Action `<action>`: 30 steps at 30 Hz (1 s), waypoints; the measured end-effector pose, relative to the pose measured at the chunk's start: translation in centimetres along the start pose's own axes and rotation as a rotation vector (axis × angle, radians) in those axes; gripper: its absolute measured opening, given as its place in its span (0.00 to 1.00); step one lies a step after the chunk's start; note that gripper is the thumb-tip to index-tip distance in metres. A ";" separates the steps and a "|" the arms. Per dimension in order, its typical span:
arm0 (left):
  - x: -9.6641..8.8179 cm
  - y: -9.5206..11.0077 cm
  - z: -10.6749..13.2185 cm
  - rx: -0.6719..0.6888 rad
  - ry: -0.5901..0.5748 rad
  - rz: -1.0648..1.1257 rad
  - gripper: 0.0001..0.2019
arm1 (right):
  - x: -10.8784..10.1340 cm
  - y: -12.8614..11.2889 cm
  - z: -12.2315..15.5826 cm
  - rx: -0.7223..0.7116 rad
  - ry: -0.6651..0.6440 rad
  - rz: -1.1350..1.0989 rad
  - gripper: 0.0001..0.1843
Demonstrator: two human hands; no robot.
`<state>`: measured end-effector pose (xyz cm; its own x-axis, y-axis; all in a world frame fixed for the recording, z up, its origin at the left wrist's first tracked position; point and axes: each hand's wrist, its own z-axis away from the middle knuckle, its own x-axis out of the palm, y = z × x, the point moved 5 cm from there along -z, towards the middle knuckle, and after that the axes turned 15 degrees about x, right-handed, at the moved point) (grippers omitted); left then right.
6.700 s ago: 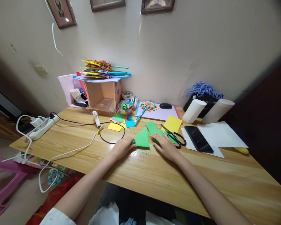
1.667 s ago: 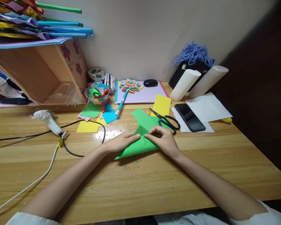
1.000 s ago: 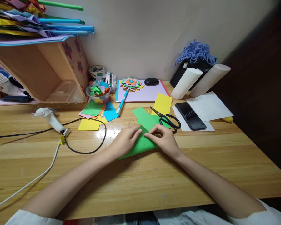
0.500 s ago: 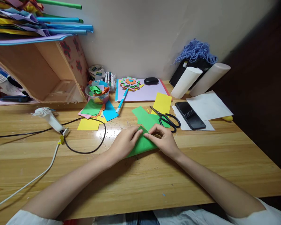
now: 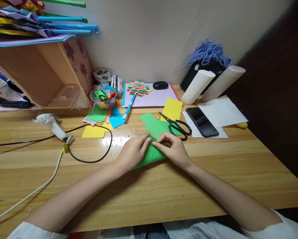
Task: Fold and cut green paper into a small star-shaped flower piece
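A folded green paper (image 5: 152,154) lies on the wooden desk (image 5: 149,192) in front of me. My left hand (image 5: 134,152) lies flat over its left part, fingers pressed down on the fold. My right hand (image 5: 173,149) pinches the paper's upper corner with thumb and forefinger. The fingertips of both hands almost meet at the top point of the paper. A second green sheet (image 5: 153,123) lies just beyond, apart from my hands.
Black scissors (image 5: 177,125), a yellow sheet (image 5: 173,109), a black phone (image 5: 202,117) and white paper (image 5: 220,111) lie to the right. A glue gun (image 5: 51,125) with cables, coloured paper scraps (image 5: 99,121), a bowl of scraps (image 5: 103,99) and a wooden box (image 5: 44,76) stand left.
My left hand has slid further over the green paper and flattened the fold. The right hand has kept its pinch at the top corner. The camera has moved closer than several seconds ago.
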<state>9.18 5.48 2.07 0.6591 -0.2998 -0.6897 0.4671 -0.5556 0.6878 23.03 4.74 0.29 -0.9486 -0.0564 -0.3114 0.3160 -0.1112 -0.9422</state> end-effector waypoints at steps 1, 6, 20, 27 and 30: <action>0.1 0.0 0.0 0.001 -0.001 -0.001 0.16 | 0.0 0.0 0.0 0.000 0.001 0.003 0.12; -0.2 -0.2 0.0 0.015 0.014 -0.022 0.15 | -0.4 -0.2 -0.2 0.005 0.000 0.023 0.12; -1.6 -2.2 -0.2 -0.122 0.282 0.335 0.18 | -3.8 2.5 -3.3 0.221 0.096 -0.285 0.19; 0.2 -2.8 -0.2 -0.220 0.120 0.589 0.16 | -2.6 1.9 -2.8 0.348 -0.152 -0.520 0.19; 0.1 -2.5 -0.2 -0.178 0.137 0.508 0.17 | -0.6 2.1 -1.7 0.419 -0.380 -0.420 0.20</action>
<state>8.16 6.97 0.37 0.8924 -0.3860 -0.2336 0.1550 -0.2241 0.9622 24.28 6.26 -1.70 -0.9438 -0.2590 0.2051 -0.0228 -0.5681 -0.8226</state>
